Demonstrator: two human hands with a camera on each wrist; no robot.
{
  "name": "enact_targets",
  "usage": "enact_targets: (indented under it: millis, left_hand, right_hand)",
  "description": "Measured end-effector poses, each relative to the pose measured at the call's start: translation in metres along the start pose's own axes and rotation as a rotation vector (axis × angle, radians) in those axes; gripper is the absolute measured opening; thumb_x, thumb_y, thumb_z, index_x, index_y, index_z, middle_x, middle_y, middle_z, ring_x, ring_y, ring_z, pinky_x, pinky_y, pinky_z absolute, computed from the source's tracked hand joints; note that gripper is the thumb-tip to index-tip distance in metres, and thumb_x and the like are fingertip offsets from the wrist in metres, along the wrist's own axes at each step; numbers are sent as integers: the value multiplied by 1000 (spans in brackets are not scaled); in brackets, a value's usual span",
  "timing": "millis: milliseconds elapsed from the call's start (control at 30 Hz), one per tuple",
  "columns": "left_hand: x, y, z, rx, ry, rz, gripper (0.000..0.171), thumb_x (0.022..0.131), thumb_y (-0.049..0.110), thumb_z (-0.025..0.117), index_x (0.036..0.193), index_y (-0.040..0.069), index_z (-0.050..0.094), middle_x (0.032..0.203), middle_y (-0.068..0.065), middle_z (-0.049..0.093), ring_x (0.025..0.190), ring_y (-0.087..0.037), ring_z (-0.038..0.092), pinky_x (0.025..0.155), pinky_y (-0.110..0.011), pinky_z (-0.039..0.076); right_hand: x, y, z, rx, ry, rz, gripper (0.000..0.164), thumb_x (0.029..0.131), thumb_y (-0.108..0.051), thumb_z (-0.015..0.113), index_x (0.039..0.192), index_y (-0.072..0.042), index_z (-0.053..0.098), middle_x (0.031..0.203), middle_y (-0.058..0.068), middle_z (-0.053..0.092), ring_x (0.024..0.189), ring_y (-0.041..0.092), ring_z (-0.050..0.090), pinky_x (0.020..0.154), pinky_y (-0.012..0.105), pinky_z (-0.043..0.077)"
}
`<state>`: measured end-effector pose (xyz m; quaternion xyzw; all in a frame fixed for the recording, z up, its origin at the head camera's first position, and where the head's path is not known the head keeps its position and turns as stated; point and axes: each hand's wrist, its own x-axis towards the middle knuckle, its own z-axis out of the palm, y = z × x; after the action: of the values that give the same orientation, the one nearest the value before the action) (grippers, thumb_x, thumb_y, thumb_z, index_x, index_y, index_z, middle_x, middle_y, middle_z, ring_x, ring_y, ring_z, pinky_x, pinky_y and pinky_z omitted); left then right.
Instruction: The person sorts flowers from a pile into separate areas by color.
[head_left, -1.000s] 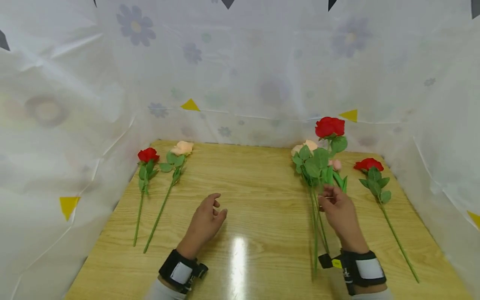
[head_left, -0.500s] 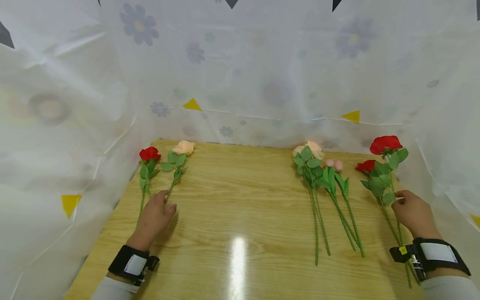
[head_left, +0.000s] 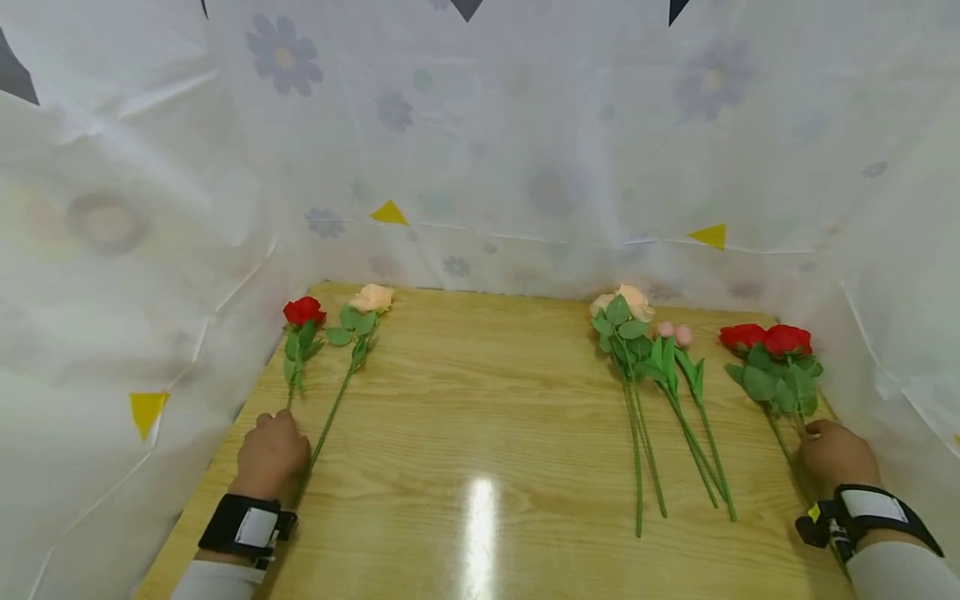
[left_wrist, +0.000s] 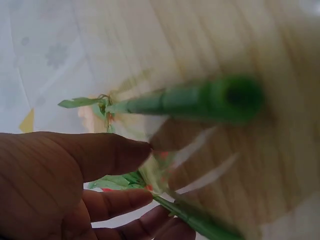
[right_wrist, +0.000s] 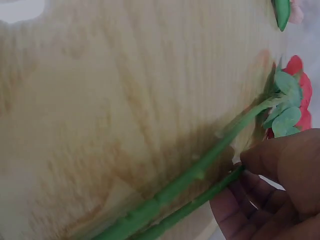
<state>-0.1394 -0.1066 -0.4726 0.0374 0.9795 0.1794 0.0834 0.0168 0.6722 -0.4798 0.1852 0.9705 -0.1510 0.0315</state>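
On the left of the table, my left hand [head_left: 272, 454] is at the stem of a red rose [head_left: 303, 312]. In the left wrist view, the thumb [left_wrist: 120, 152] stands apart from the index finger, and the rose's stem [left_wrist: 197, 217] passes by the fingertips. A peach rose [head_left: 371, 298] lies just right of this hand, its stem [left_wrist: 190, 101] large in the left wrist view. At the right side, my right hand [head_left: 838, 457] pinches the stem [right_wrist: 200, 199] of a red rose [head_left: 787, 340] between thumb and fingers. Another red rose [head_left: 742, 337] lies beside it.
Two peach roses [head_left: 634, 302] and two pink tulips [head_left: 682, 335] lie on the wooden table [head_left: 465, 400] right of the middle. A white patterned sheet [head_left: 480, 125] stands around the back and sides.
My right hand has carried the red rose rightward and down beside the other red rose. My left hand has moved left, past the peach rose, to the left red rose's stem.
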Motion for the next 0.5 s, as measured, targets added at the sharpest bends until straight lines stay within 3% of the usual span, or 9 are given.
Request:
enact_targets:
  millis: [133, 233, 500]
  left_hand:
    - [3, -8, -1, 8, -20, -12, 19, 88, -5, 43, 97, -18, 53, 87, -34, 52, 77, -50, 58, 66, -59, 49]
    - [6, -13, -1, 18, -22, -12, 15, 85, -8, 45, 90, -15, 58, 83, -32, 57, 76, -46, 60, 64, -56, 51]
    - [9, -18, -1, 7, -25, 9, 14, 85, -7, 45, 92, -15, 55, 82, -29, 60, 78, -47, 61, 66, -55, 50]
  right_hand:
    - [0, 7, 2, 23, -50, 16, 48, 90, -15, 54, 115, 26, 49, 113, 44, 54, 96, 63, 51, 76, 63, 45]
    - [1, 8, 0, 42, -111, 60, 62, 93, -28, 58, 120, 27, 45, 118, 45, 51, 99, 63, 49, 79, 63, 45]
    - [-2, 4, -6, 82, -167, 158, 76, 97, -42, 52, 125, 27, 39, 119, 45, 51, 100, 60, 50, 78, 60, 47]
